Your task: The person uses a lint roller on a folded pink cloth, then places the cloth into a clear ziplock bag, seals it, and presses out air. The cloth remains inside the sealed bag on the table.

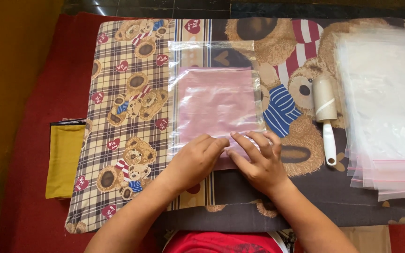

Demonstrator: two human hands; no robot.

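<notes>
Hands both flat on the near edge of a clear plastic bag (pixel 214 100) w/ a pink folded cloth (pixel 216 110) inside it, lying mid-cushion on a teddy-bear print cover (pixel 127 117). Left hand (pixel 193 161) palm-down, fingers together, pressing the bag's near left edge; right hand (pixel 258 159) beside it, fingers spread, tips touching the left's fingertips along the same edge. Neither hand grasps anything: both open and pressing, no pinch visible. Cloth looks fully in, square to the bag, w/ clear margin left at the far end and left side. Judging by that, insertion is done and the hands are at the near edge, prob. smoothing or closing it; can't tell if that edge is sealed yet, since the hands cover it. To the right, a lint roller (pixel 326 112) w/ white handle lies well apart from the hands, and beyond it a stack of empty clear bags (pixel 385 103) w/ pink-red strips at the near end. Far left, a mustard-yellow folded cloth (pixel 64 159) rests on the red mat (pixel 38 93), partly under the cover's edge.
</notes>
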